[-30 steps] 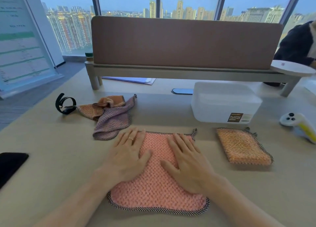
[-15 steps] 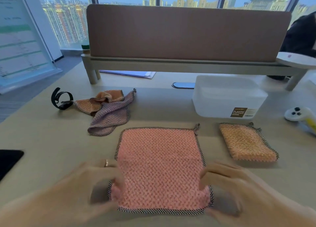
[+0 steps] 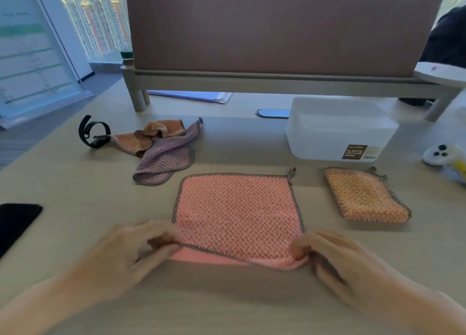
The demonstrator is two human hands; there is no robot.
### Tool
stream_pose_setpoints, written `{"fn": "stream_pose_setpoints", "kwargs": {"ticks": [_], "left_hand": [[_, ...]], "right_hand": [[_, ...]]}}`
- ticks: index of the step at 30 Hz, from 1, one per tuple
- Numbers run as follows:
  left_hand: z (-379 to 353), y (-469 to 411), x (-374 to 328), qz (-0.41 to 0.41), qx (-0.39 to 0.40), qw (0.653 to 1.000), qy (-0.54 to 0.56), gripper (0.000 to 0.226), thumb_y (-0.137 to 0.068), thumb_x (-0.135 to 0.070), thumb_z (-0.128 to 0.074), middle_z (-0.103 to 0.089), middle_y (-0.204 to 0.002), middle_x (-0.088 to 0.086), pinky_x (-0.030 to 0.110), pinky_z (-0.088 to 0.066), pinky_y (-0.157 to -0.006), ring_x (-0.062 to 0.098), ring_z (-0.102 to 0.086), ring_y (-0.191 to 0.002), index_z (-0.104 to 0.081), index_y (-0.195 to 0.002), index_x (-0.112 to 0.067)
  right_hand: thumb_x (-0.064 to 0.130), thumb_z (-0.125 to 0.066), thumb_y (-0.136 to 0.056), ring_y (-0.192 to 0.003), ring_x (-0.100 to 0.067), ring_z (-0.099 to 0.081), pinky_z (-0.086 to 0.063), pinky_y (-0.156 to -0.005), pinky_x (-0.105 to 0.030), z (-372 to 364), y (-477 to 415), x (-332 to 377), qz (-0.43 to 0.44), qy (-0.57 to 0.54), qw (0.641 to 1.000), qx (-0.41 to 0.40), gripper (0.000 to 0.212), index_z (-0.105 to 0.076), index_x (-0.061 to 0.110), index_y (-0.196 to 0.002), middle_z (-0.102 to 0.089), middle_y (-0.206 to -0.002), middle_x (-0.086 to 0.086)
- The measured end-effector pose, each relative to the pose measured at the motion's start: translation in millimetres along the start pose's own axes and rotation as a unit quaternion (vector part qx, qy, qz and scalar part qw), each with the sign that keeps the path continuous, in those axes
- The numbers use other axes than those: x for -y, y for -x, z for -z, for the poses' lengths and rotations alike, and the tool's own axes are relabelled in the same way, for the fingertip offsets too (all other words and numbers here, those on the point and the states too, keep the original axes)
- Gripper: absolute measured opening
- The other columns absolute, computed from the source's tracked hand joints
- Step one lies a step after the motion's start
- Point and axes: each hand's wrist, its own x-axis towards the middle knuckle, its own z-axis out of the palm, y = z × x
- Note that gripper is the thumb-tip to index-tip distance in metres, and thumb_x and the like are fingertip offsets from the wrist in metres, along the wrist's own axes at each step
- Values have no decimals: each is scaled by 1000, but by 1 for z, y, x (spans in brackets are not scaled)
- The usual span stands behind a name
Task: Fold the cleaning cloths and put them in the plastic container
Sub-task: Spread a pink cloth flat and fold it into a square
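Head view, pink cloth's (image 3: pixel 237 211) near corners pinched, lifted, between both hands' fingers (image 3: pixel 164 241).

Pinching nubby, matt, woven pink cloth (image 3: pixel 237 213). Seeing smooth, frosted plastic in the container (image 3: pixel 338 130) beyond the right hand (image 3: pixel 335 261). Working over a matt, pale wood-grain table (image 3: pixel 75 196).

Bare at the left hand (image 3: pixel 131 249) and the right hand (image 3: pixel 335 256), bare too along both forearms (image 3: pixel 37 307) down to the lower edge of view. Smeared by motion, with detail on the fingers (image 3: pixel 161 233) too soft to tell.
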Motion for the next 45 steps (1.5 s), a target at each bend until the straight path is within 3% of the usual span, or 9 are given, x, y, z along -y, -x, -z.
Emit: {"fn": "stream_pose_setpoints", "kwargs": {"ticks": [5, 12, 18, 25, 28, 31, 34, 38, 45], "left_hand": [[7, -35, 17, 130, -68, 973, 180, 13, -89, -42, -72, -74, -72, 3, 34, -58, -65, 14, -69, -65, -76, -84, -30], [14, -110, 45, 172, -150, 972, 50, 7, -89, -27, -76, -76, -75, -12, 19, -50, -67, 4, -68, -67, -76, -82, -29], [-17, -120, 66, 186, -136, 971, -65, 6, -86, -28, -78, -72, -76, -19, 11, -48, -72, -7, -65, -73, -76, -83, -33], [-16, -124, 65, 180, -138, 969, -95, 2, -86, -32, -77, -69, -76, -21, 8, -41, -68, -8, -61, -74, -75, -86, -33], [-11, -127, 60, 190, -145, 964, -115, 14, -87, -39, -74, -71, -94, -13, 31, -54, -87, 4, -64, -85, -75, -97, -30], [-22, -135, 31, 143, -164, 963, -159, 27, -94, -39, -63, -69, -117, -5, 36, -45, -99, 18, -61, -110, -72, -115, -24], [-60, -139, 3, 102, -59, 973, -198, 51, -98, -43, -35, -60, -140, 1, 39, -43, -105, 24, -57, -126, -57, -138, -21], [-82, -132, 15, 141, 48, 961, -235, 73, -94, -55, -8, -25, -168, -2, 36, -11, -126, 16, -20, -155, -22, -160, -26], [-70, -126, 28, 168, 98, 953, -231, 70, -101, -60, -10, 2, -171, -6, 37, 8, -126, 11, 6, -157, 1, -163, -29]], "right_hand": [[13, -73, -90, -80, -1, -68, -47, -69, -9, 19, -29, -4, -86, -96, 987, -94, 21, -70, 33, -96, -72, -86, 16], [24, -67, -96, -68, -17, -65, -57, -74, -43, 40, -114, -48, -209, -163, 952, -153, 9, -72, 26, -88, -74, -77, 2], [26, -66, -96, -76, 3, -61, -38, -62, -10, 12, -123, -53, -272, -38, 959, -74, 7, -71, 26, -92, -69, -82, 14], [27, -71, -91, -74, 1, -60, -49, -67, -18, 17, -123, -49, -290, -33, 949, -117, 4, -69, 28, -95, -66, -80, 16], [34, -71, -89, -87, -6, -62, -50, -75, -24, 18, -123, -43, -283, 39, 953, -101, 30, -63, 24, -116, -64, -94, 14], [39, -61, -94, -123, -17, -52, -46, -101, -37, 11, -137, -20, -204, 126, 963, -125, 48, -49, 25, -138, -55, -130, 7], [39, -43, -98, -140, -21, -38, -31, -114, -37, -15, -159, 2, -124, 118, 982, -80, 53, -42, 20, -148, -44, -151, 2], [58, 2, -85, -155, -15, -8, -7, -125, -34, -48, -145, -11, -178, 140, 974, 24, 86, -15, 21, -161, -13, -169, 3], [69, -7, -92, -156, -13, 9, 5, -126, -36, -48, -119, -15, -247, 143, 958, 30, 89, 6, 14, -161, 6, -170, -1]]}}
